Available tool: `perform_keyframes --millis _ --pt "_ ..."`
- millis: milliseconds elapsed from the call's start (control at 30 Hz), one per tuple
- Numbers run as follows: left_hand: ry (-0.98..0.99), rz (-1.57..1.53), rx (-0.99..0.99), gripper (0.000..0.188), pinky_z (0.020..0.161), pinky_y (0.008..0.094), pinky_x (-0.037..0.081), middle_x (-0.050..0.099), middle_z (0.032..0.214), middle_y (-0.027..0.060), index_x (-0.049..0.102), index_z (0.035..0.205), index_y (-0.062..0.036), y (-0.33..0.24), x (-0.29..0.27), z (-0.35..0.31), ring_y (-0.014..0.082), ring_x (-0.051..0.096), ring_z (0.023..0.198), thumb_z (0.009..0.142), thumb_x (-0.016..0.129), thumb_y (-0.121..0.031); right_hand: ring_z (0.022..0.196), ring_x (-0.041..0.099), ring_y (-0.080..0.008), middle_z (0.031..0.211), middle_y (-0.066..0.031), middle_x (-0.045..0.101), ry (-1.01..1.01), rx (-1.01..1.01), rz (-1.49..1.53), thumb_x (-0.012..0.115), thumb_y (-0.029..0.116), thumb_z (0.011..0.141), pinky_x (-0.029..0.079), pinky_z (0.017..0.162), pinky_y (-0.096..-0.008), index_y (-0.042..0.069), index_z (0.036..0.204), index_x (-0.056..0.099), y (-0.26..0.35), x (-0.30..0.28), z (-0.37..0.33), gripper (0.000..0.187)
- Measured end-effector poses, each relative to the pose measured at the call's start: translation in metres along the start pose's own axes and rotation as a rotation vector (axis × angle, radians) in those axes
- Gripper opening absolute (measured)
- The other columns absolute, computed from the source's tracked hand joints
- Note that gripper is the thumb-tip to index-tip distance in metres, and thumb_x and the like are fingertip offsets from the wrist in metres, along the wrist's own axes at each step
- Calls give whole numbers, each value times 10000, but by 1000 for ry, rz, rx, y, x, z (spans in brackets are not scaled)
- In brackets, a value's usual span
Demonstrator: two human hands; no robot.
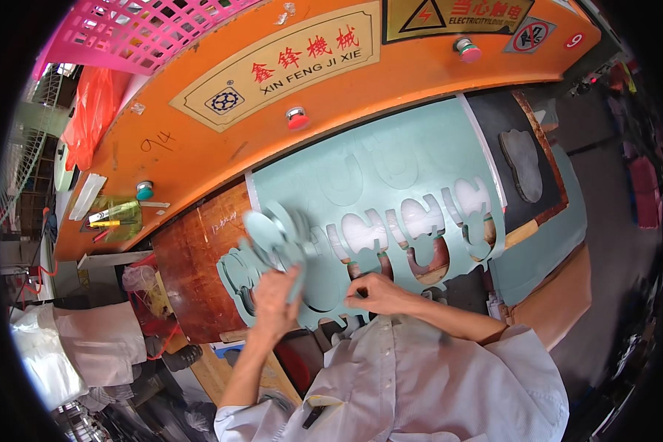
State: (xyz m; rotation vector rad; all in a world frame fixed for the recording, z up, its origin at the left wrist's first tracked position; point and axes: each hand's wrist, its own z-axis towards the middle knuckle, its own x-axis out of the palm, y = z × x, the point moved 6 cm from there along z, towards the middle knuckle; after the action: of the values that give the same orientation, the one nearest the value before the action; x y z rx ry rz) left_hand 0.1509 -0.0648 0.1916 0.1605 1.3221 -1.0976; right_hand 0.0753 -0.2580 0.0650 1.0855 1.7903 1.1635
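A pale green sheet [412, 140] of flexible material lies over a board, with U-shaped and rounded holes cut through its near half. My left hand [275, 298] is closed round several loose pale green cut pieces [269, 230], which are smeared by motion above the sheet's left part. To the left, a stack of similar cut pieces [234, 271] rests at the sheet's edge. My right hand [379, 293] is pinched at the sheet's near edge, beside one of the cut holes; its fingertips are partly hidden. White film-like material [422, 217] shows within some cut shapes.
Behind the sheet stands an orange machine beam [221, 151] with a red button [296, 118] and a green button [145, 190]. A brown board [199, 258] lies left. At right, a grey sole-shaped piece [521, 166] rests on a dark sheet. A pink basket [136, 33] sits upper left.
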Motion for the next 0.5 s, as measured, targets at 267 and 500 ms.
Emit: perform_keyframes --millis 267,500 --pt "198 9 -103 562 1069 522 479 654 1061 217 605 1391 28 1 80 -66 415 617 1063 875 780 -113 965 708 -145 1043 -78 790 314 32 493 732 183 986 535 893 -284 -31 1113 790 -33 28 37 255" --pt "21 -395 -462 408 933 412 564 743 999 207 664 1350 22 28 50 -59 320 722 891 971 724 -118 880 731 -259 988 -169 757 -294 -109 -280 751 273 964 564 825 -390 -46 993 737 25 14 -6 321"
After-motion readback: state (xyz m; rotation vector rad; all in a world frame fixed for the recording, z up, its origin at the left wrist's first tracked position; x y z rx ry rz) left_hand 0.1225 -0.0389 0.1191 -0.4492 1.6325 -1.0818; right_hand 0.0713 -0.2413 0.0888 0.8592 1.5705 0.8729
